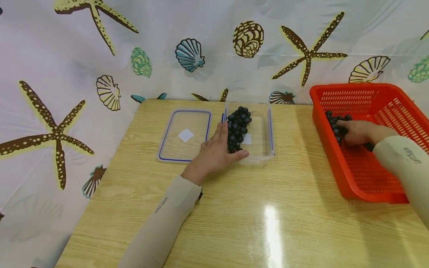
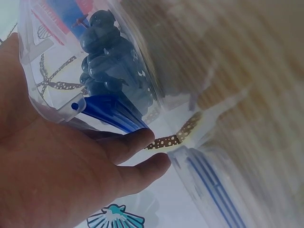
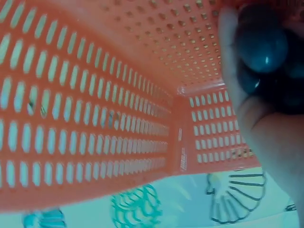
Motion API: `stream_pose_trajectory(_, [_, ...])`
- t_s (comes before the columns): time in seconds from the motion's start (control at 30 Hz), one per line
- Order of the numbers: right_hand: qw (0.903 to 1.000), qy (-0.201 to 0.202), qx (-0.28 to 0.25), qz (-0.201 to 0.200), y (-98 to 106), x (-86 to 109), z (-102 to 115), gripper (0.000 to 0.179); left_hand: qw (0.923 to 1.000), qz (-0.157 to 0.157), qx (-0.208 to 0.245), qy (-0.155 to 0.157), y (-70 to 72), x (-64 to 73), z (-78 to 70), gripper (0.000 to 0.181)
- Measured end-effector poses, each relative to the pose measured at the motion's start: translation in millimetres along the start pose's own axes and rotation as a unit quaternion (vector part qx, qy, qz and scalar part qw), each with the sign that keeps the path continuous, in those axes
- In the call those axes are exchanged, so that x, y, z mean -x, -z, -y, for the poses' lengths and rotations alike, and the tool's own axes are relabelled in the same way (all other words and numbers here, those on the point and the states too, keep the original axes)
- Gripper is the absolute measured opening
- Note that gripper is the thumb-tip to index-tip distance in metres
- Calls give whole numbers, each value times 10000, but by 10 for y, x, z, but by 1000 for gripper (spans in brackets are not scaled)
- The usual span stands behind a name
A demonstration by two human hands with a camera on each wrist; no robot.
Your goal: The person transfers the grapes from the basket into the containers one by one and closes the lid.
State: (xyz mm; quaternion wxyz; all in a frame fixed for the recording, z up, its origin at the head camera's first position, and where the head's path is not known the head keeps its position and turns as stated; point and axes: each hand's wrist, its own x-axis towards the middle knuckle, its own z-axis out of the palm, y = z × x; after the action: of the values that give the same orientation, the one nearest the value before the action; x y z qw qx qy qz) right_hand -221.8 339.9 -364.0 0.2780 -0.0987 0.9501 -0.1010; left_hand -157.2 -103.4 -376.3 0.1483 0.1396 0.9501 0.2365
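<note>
A bunch of dark grapes (image 1: pixel 238 126) lies along the left side of a clear plastic container (image 1: pixel 259 149). My left hand (image 1: pixel 214 150) rests against that container's left wall, fingers extended along it and thumb across the front left corner. In the left wrist view the fingertips are beside a blue-edged rim (image 2: pixel 114 111), with the grapes behind the clear wall. Over on the right, my right hand (image 1: pixel 358 131) reaches down into a red plastic basket (image 1: pixel 348 178) and grips another bunch of dark grapes (image 1: pixel 336 126). The right wrist view shows the thumb against these grapes (image 3: pixel 263 45).
A clear lid (image 1: pixel 171 150) with a blue seal and a white label lies flat just left of the container. Wooden tabletop (image 1: pixel 234 223) extends between container and basket and in front of them. A patterned white cloth (image 1: pixel 214 22) hangs behind the table.
</note>
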Motion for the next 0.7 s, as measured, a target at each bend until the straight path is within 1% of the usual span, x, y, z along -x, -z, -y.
stream_pose_trajectory(0.13, [9994,-239,231,-127,27,23,52,83,10000,0,32,-35,21,11,2,117])
stream_pose_trajectory(0.23, [9991,-363,172,-161,25,21,54,92,10000,9,59,-62,22,10,-7,117])
stream_pose_trajectory(0.4, [9991,-380,102,-179,-3,22,41,95,9999,45,63,-67,10,3,-14,116])
stream_pose_trajectory(0.6, [9989,-395,160,-214,-18,21,41,99,10000,38,38,-34,0,-10,-6,117])
stream_pose_trajectory(0.7, [9986,-402,227,-244,-23,24,50,97,10000,39,26,-29,-3,-13,-3,117])
